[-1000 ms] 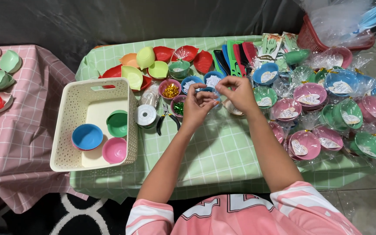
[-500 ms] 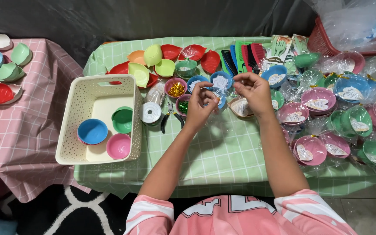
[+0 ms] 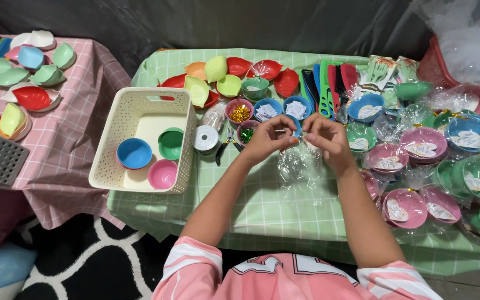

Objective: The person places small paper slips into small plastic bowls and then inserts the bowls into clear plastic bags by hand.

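Observation:
My left hand (image 3: 266, 141) and my right hand (image 3: 324, 135) meet fingertip to fingertip above the green checked table (image 3: 262, 205). Between them they pinch a small thin strip (image 3: 296, 133), too small to tell apart further. Just below the hands lies crinkled clear cellophane (image 3: 301, 169). A blue bowl (image 3: 297, 125) shows partly behind the fingers. Small bowls with white paper tags (image 3: 266, 109), gold bits (image 3: 240, 113) and green bits (image 3: 246, 135) stand just beyond my left hand.
A cream perforated basket (image 3: 112, 161) at the left holds a blue bowl (image 3: 134, 153), a green bowl (image 3: 171, 143) and a pink bowl (image 3: 163, 174). A ribbon spool (image 3: 205, 138) sits beside it. Several cellophane-wrapped bowls (image 3: 423, 143) crowd the right. A pink-clothed table (image 3: 73, 139) stands further left.
My two hands have drawn closer together and a little toward me, fingertips now nearly touching. The camera view has shifted slightly.

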